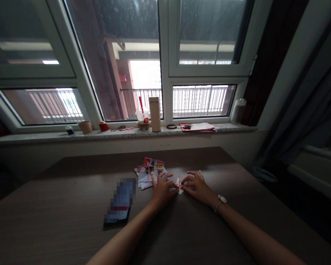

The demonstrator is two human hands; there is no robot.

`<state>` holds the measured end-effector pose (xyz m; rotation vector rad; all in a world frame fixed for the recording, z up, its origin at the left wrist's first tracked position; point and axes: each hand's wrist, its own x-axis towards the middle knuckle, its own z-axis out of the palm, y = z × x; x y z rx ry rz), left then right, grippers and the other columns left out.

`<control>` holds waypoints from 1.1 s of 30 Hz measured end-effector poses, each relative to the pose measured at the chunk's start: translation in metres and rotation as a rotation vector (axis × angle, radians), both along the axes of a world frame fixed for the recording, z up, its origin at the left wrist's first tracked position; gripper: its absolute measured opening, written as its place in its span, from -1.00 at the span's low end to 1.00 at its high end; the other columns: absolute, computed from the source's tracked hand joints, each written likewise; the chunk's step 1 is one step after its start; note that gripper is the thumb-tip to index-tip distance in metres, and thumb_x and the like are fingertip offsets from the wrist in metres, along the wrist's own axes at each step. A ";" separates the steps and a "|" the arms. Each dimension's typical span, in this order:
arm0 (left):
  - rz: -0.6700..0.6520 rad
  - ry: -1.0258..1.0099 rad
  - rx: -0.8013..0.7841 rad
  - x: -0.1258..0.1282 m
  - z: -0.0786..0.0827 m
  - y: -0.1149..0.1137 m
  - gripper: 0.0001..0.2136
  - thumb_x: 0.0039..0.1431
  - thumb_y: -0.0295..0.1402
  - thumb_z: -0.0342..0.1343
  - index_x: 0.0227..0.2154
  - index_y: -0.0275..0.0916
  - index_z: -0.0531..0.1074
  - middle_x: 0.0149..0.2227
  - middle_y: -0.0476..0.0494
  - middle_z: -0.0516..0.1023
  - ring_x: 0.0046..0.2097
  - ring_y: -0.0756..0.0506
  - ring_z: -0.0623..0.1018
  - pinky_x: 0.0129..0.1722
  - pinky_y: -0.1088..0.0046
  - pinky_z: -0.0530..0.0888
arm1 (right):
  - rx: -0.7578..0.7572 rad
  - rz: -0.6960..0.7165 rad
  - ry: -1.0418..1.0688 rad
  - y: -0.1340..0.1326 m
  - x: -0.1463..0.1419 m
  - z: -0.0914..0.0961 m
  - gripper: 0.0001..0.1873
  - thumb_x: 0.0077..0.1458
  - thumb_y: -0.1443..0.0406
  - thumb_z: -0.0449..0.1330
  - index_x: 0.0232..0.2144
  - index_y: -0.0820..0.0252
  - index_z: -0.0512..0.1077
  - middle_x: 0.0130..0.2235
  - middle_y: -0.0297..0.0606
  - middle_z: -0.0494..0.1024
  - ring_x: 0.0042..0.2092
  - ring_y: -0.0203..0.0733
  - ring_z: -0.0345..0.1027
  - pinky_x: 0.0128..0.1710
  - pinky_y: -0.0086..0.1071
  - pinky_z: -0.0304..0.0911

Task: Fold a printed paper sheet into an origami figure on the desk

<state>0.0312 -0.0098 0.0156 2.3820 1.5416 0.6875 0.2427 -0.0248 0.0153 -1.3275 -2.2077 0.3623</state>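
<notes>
A small piece of folded paper [178, 181], white with red print and coming to a point at the top, lies on the table between my hands. My left hand [163, 190] pinches its lower left side with thumb and forefinger. On the other side, my right hand [199, 188] has its fingertips closed on the right edge, the remaining fingers raised and curved. The fingertips cover part of the folds. Just beyond my left hand is a loose pile of colourful printed papers [148, 173], partly hidden by its fingers.
A phone [120, 202] with a blurred-out screen lies left of my left forearm on the brown table [57, 206]. Along the windowsill [121, 134] stand a beige flask [154, 114], a drink cup with a red straw [142, 116], a paper cup [85, 127] and scissors [185, 127] on papers.
</notes>
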 end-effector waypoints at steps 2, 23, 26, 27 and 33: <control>-0.004 -0.003 0.001 0.000 -0.001 0.001 -0.90 0.09 -0.31 0.33 -0.32 0.05 0.67 0.20 -0.09 0.44 0.32 -0.40 0.20 0.27 -0.33 -0.05 | -0.003 0.001 -0.001 0.001 0.001 -0.001 -0.78 0.25 0.09 0.16 -0.29 -0.13 0.62 -0.04 -0.36 0.60 0.29 0.06 0.10 0.30 0.34 -0.48; -0.148 0.136 0.179 -0.002 0.007 -0.004 -0.92 0.16 -0.24 0.26 -0.31 0.09 0.65 0.24 -0.01 0.39 0.32 -0.40 0.18 0.25 -0.47 -0.22 | -0.105 -0.070 0.097 0.018 -0.007 -0.001 -0.77 0.22 0.13 0.14 -0.27 -0.05 0.60 -0.05 -0.30 0.59 0.23 0.03 0.15 0.31 0.15 -0.31; -0.145 0.139 0.179 -0.003 0.007 -0.004 -0.91 0.16 -0.23 0.26 -0.30 0.09 0.65 0.23 -0.01 0.40 0.31 -0.39 0.19 0.26 -0.46 -0.23 | -0.119 -0.116 0.088 0.019 -0.009 -0.001 -0.79 0.20 0.11 0.17 -0.29 -0.09 0.62 -0.04 -0.30 0.57 0.21 0.06 0.15 0.30 0.21 -0.34; -0.142 0.141 0.178 -0.003 0.007 -0.004 -0.91 0.16 -0.23 0.26 -0.30 0.09 0.65 0.23 -0.01 0.40 0.31 -0.38 0.19 0.26 -0.45 -0.23 | -0.121 -0.118 0.087 0.019 -0.009 -0.002 -0.79 0.20 0.11 0.17 -0.29 -0.10 0.62 -0.03 -0.30 0.57 0.22 0.06 0.14 0.30 0.21 -0.33; -0.143 0.149 0.181 -0.002 0.008 -0.005 -0.90 0.16 -0.21 0.26 -0.29 0.11 0.66 0.22 -0.02 0.41 0.29 -0.38 0.21 0.26 -0.46 -0.25 | -0.156 -0.079 0.073 0.022 -0.001 -0.008 -0.81 0.19 0.12 0.19 -0.24 -0.16 0.62 0.03 -0.32 0.54 0.26 0.06 0.04 0.33 0.20 -0.38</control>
